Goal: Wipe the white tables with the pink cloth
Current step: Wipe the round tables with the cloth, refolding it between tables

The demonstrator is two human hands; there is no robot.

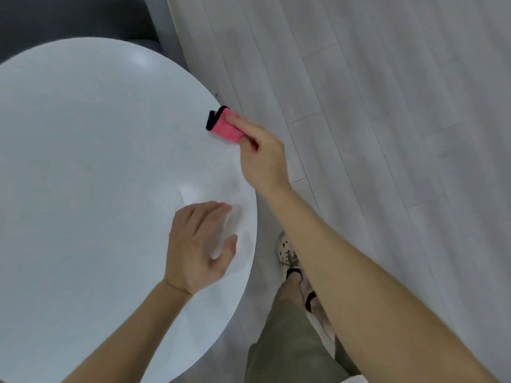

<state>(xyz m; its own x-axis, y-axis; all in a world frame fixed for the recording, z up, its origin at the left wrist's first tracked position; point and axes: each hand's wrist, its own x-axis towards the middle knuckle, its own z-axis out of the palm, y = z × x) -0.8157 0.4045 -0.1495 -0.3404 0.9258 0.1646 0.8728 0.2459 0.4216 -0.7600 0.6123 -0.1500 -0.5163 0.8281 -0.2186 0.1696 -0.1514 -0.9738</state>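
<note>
- Located folded pink cloth, black-edged at one end, at the far right rim of the round white table. Could not confirm whether it is resting on the surface or held just above it.
- Noted long axis of cloth slanting from far left to near right, black-edged end pointing inward over the table.
- Recorded right hand at the near-right end of the cloth, fingers pressed together and pinching that end, with one laid along the top.
- Recorded left hand nearer and further left, over the near-right part of the table. Fingers loosely curled, holding nothing, well apart from the cloth.
- Judged right hand to be the working hand, with no part seen for the left in the stroke.
- Judged bulk of table surface to lie left of the cloth. Coming stroke therefore calls for a leftward, inward sweep from the rim, with the cloth pressed flat.
- Flagged risk of cloth slipping off the rim toward the pale plank floor if drawn rightward.
</note>
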